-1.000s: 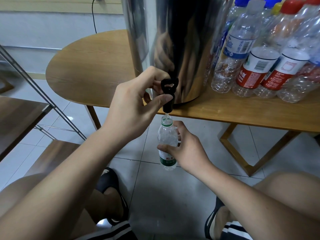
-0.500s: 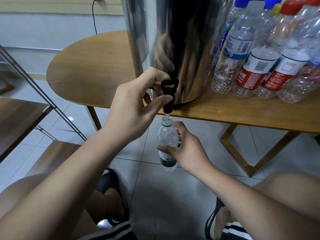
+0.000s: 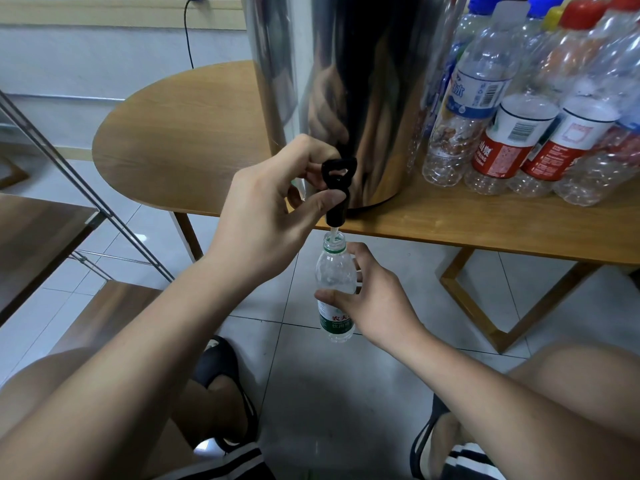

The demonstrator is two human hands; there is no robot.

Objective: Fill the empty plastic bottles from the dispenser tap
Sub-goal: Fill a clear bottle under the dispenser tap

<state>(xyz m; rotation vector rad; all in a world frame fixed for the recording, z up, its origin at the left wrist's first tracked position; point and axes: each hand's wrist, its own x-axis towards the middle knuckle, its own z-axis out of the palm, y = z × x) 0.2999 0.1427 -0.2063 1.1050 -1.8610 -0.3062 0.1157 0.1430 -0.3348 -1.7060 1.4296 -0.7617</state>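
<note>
So, my left hand pinching black tap on steel dispenser. My right hand gripping small bottle upright under spout, below worktop edge. Capped bottles crowd worktop just right of dispenser.

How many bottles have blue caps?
2. One blue cap is next to the metal dispenser; the other blue cap is further right, beside the yellow cap. Others may be hidden at the picture's top edge.
</note>
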